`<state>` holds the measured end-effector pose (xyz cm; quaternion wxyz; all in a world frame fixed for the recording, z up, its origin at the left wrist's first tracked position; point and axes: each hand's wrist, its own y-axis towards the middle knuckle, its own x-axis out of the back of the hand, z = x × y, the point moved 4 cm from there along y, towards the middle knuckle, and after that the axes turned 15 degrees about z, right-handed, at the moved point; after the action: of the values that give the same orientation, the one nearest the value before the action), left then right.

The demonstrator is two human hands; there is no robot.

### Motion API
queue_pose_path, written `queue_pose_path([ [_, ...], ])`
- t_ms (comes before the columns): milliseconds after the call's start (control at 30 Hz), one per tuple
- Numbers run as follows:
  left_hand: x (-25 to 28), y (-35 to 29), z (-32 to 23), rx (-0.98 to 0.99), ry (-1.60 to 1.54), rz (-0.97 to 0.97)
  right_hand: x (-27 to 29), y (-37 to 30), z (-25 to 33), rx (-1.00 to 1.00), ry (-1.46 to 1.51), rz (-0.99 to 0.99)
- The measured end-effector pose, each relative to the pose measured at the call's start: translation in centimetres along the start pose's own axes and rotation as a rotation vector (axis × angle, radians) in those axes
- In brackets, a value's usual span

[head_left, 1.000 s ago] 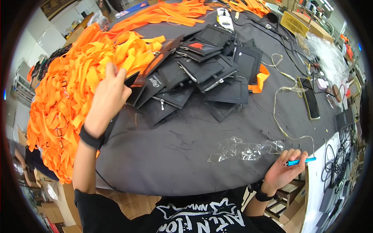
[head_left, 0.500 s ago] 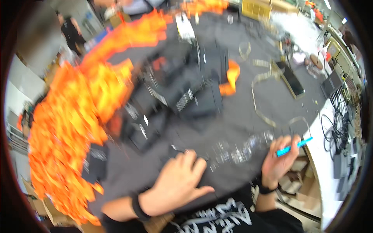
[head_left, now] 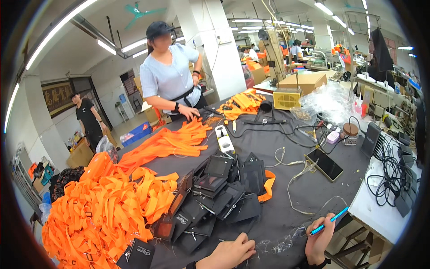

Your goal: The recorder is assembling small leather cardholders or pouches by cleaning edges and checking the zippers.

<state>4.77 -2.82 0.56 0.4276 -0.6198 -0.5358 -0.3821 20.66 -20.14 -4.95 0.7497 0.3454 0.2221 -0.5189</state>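
Note:
My left hand (head_left: 230,253) rests on the dark grey table (head_left: 309,188) at the near edge, fingers loosely curled, holding nothing. It lies beside crumpled clear plastic sleeves (head_left: 282,242). My right hand (head_left: 320,235) grips a blue pen (head_left: 329,221) at the table's near right edge. Just beyond my left hand lies a pile of black badge holders (head_left: 219,193). A heap of orange lanyards (head_left: 103,206) fills the left of the table.
A person in a light shirt (head_left: 172,76) leans on the far side of the table; another stands far left. A smartphone (head_left: 325,163), cables (head_left: 291,175), a power strip (head_left: 224,139), more orange lanyards (head_left: 244,101), a cardboard box (head_left: 304,83) and chargers (head_left: 398,188) lie around.
My head has lifted, so the room and far table edge now show. My left hand left the lanyard pile and came down to the near table edge. The right hand still holds the pen.

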Motion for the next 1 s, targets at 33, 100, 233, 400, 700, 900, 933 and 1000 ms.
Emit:
queue_pose_path([
  [33,-0.2,0.0,0.1,0.008,-0.006,-0.022,-0.2,0.1,0.0,-0.001,-0.003,-0.001],
  [100,0.0,0.1,-0.2,-0.012,-0.043,-0.139,-0.2,0.1,0.2,0.003,-0.011,0.008],
  [233,-1.1,0.3,1.3,-0.004,-0.168,-0.023,0.7,0.4,-0.5,-0.053,0.029,0.038],
  [400,0.3,1.1,3.2,0.078,-0.420,-0.076,0.6,0.9,-1.1,-0.107,-0.027,0.133],
  [700,-0.2,0.5,5.0,0.090,-0.568,-0.085,-1.4,0.1,-1.9,-0.222,-0.327,0.235],
  [900,-0.9,0.2,4.1,0.062,-0.646,-0.028,-4.4,-3.9,-1.9,-0.347,-0.367,0.420],
  [933,-1.2,0.2,4.4,0.042,-0.621,-0.072,-5.0,-4.5,-2.4,-0.349,-0.376,0.453],
  [1000,-1.6,0.3,5.1,0.092,-0.762,0.008,-5.6,-5.3,-3.5,-0.371,-0.423,0.529],
])
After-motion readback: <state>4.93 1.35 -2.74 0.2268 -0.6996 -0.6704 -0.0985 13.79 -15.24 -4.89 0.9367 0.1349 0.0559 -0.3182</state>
